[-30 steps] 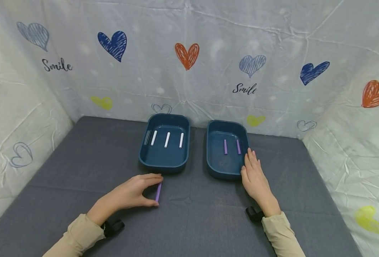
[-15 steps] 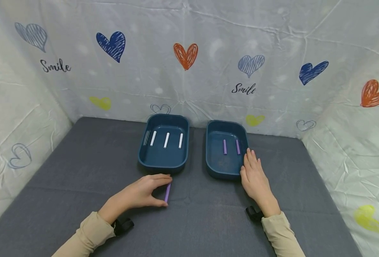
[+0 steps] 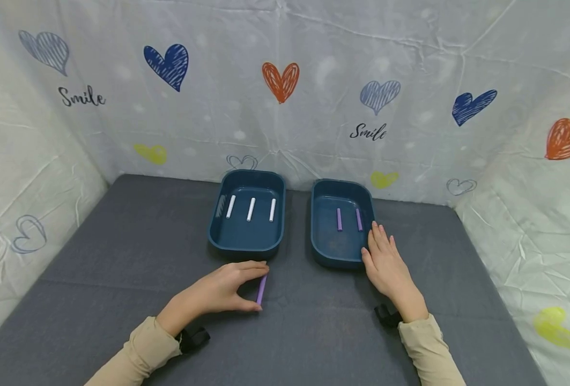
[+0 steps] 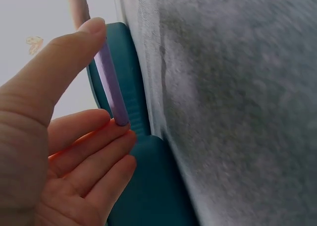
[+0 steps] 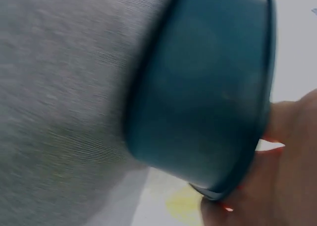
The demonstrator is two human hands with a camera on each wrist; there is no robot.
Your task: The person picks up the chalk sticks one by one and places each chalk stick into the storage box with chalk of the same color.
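Observation:
My left hand (image 3: 227,287) pinches a purple chalk stick (image 3: 261,289) by its two ends, thumb at the near end and fingertips at the far end. In the left wrist view, the chalk (image 4: 112,84) spans from the thumb tip to the fingers. The hand is in front of the left blue tray (image 3: 246,248), which holds three white chalk sticks (image 3: 251,209). My right hand (image 3: 388,268) rests its nearly straight fingers along the right edge of the other blue tray (image 3: 335,261), also seen as the tray (image 5: 198,87) in the right wrist view. Two purple chalk sticks (image 3: 340,220) lie in it.
A dark grey cloth (image 3: 313,343) covers the table. Behind it and at both sides hangs a white curtain (image 3: 323,43) printed with hearts. The two trays stand side by side near the back, with a narrow gap between them.
My left hand has moved to the right with the purple chalk, passing along the front of the left tray. The right hand stays at its tray's edge.

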